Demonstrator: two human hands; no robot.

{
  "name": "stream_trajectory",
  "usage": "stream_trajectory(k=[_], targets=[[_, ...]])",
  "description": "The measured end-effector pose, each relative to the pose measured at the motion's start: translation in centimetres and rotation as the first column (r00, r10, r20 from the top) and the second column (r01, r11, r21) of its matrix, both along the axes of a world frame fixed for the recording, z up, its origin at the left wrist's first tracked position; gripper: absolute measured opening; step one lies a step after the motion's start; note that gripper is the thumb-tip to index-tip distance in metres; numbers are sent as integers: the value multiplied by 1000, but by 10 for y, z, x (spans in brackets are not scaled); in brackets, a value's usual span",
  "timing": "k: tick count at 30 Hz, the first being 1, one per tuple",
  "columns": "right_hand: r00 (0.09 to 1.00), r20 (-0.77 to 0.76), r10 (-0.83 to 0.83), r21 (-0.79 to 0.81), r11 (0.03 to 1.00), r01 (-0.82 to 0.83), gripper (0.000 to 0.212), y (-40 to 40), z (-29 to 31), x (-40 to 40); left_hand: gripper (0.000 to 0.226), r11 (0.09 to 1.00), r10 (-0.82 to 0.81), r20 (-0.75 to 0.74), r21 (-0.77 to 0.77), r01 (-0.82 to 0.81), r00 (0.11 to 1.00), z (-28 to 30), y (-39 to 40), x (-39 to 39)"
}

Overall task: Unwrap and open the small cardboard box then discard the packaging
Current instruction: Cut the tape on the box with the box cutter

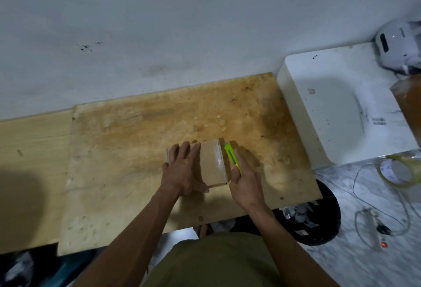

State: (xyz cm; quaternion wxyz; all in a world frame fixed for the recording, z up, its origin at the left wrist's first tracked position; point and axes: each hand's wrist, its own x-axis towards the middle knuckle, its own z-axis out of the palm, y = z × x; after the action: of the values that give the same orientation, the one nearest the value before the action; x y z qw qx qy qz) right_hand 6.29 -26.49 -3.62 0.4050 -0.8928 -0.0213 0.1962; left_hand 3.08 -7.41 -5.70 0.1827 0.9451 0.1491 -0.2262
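Left hand (182, 168) flat, pinning small brown tape-wrapped cardboard box (213, 163); right hand (245, 180) clamps yellow-green utility knife (232, 158) at box's right edge. Next: shallow tape slit.

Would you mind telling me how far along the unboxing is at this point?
Early stage. Nothing looks finished: the cardboard box lies closed on the wooden board, clear tape still across its top. In hand: the left hand presses the box flat while the right hand holds a green utility knife along its right edge. Left: cutting through, opening it, and dropping the packaging, perhaps in the black bin.
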Motion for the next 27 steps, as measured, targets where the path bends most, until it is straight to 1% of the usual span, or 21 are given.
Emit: stream_trajectory(k=[4, 7, 11, 16, 21, 24, 27], targets=[[1000, 26, 3, 30, 1000, -4, 46, 2, -2, 4, 138, 1000, -6, -9, 7, 6, 1000, -1, 1, 0], [999, 17, 28, 27, 999, -28, 46, 4, 1, 8, 138, 1000, -8, -9, 3, 8, 1000, -4, 1, 1], [998, 19, 64, 0, 998, -64, 50, 9, 1, 9, 137, 1000, -12, 7, 17, 12, 1000, -4, 1, 0], [998, -45, 39, -32, 999, -41, 49, 14, -3, 7, 132, 999, -19, 23, 39, 18, 1000, -4, -2, -1], [998, -7, 63, -62, 996, -64, 50, 20, 4, 5, 128, 996, -40, 27, 82, 38, 999, -3, -6, -1], [997, -1, 78, -106, 991, -78, 52, 23, 7, 4, 126, 994, -55, 32, 100, 52, 998, -3, -7, -2], [992, 37, 121, -167, 979, -114, 57, 26, 7, 3, 126, 993, -61, 36, 104, 57, 997, -4, -8, -2]])
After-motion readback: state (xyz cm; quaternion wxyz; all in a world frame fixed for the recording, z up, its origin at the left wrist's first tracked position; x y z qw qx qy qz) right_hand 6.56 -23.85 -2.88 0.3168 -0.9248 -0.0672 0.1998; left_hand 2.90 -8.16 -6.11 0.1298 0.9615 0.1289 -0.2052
